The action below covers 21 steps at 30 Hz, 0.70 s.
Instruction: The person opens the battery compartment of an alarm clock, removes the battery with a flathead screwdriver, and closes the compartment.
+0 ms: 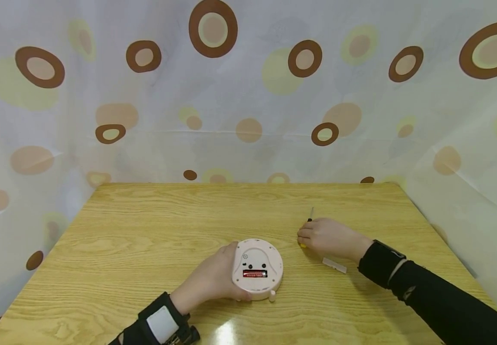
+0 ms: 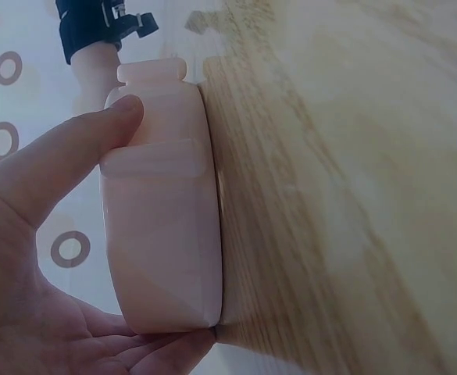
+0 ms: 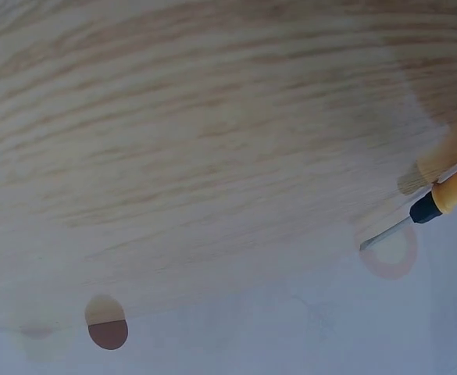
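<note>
While left hand (image 1: 214, 277) grips pink alarm clock (image 1: 254, 245) at its right, back up, right hand (image 1: 328, 238) holds yellow-handled screwdriver (image 3: 425, 208); battery cover (image 1: 334, 265) near right wrist. Risk: uncovered battery (image 1: 254, 273) could drop if clock tips; right sleeve (image 1: 446, 302) could sweep cover away.

Device (image 1: 258, 258) on table (image 1: 166, 215), screwdriver (image 3: 425, 208) to right

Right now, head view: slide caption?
Left hand grips a round pink device, red battery exposed; right hand holds a screwdriver near a pale strip.
</note>
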Each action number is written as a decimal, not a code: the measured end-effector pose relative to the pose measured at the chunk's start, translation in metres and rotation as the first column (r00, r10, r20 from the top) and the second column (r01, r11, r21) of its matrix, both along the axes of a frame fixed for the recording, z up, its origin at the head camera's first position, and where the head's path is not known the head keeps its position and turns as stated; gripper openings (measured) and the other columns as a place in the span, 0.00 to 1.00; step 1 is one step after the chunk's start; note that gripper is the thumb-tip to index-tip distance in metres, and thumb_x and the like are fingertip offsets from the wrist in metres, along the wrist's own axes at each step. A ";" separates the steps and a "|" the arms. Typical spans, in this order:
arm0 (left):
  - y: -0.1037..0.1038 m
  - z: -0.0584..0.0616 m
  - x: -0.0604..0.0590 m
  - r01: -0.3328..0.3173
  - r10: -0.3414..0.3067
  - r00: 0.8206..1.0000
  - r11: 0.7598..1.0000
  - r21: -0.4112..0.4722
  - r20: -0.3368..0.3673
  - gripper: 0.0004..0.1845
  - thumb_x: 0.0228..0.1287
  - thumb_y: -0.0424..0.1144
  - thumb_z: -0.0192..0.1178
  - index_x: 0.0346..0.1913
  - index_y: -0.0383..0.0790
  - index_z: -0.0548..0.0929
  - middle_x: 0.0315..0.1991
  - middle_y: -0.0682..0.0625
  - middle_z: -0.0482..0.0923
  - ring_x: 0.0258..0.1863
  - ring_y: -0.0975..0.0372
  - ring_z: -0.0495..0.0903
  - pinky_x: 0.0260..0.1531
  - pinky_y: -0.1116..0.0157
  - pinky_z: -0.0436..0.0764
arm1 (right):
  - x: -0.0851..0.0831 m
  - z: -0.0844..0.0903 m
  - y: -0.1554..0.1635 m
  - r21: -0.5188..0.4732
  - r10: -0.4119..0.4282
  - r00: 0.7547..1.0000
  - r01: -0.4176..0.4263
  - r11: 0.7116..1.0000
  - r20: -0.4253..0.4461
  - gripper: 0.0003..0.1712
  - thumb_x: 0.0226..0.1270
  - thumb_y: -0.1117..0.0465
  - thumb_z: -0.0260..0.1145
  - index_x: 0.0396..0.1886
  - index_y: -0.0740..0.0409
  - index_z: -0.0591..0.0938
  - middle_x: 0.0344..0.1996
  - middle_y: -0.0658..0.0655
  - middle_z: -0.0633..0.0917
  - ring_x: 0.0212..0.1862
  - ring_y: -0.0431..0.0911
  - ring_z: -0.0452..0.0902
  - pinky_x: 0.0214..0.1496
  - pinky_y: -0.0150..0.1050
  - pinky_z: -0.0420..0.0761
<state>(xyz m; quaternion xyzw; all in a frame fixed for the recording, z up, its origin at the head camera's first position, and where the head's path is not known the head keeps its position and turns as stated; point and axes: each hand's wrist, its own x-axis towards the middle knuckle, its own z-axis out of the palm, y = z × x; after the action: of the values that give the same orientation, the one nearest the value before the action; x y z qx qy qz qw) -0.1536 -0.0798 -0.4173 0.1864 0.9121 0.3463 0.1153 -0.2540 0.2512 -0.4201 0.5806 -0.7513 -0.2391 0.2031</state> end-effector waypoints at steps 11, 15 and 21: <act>0.000 -0.002 -0.001 0.010 -0.010 1.000 1.000 -0.002 -0.005 0.68 0.36 0.49 0.89 0.78 0.24 0.62 0.69 0.32 0.75 0.67 0.43 0.79 0.69 0.43 0.79 | 0.004 0.004 -0.005 -0.029 -0.040 0.999 0.040 0.999 0.026 0.17 0.58 0.62 0.82 0.48 0.50 0.90 0.42 0.48 0.91 0.46 0.41 0.87 0.48 0.33 0.88; 0.000 -0.003 -0.002 0.023 -0.023 1.000 1.000 0.008 -0.021 0.66 0.36 0.48 0.89 0.77 0.25 0.63 0.68 0.34 0.77 0.65 0.45 0.80 0.68 0.44 0.80 | 0.005 0.010 -0.005 -0.092 -0.065 0.997 0.067 0.994 0.030 0.21 0.57 0.65 0.82 0.51 0.53 0.89 0.43 0.50 0.91 0.45 0.43 0.87 0.48 0.34 0.88; 0.000 -0.002 -0.001 0.020 -0.020 1.000 1.000 0.011 -0.016 0.66 0.36 0.48 0.89 0.77 0.25 0.64 0.68 0.34 0.77 0.65 0.45 0.80 0.68 0.44 0.80 | 0.003 0.023 -0.009 -0.419 -0.017 0.989 0.077 0.905 0.145 0.15 0.64 0.62 0.79 0.49 0.60 0.89 0.39 0.55 0.91 0.41 0.46 0.89 0.41 0.38 0.90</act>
<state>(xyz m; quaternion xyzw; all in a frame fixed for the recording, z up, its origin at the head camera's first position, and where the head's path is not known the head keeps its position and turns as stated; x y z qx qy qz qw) -0.1550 -0.0802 -0.4197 0.1990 0.9091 0.3489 0.1105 -0.2506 0.2424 -0.3974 0.5197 -0.8112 -0.0346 0.2659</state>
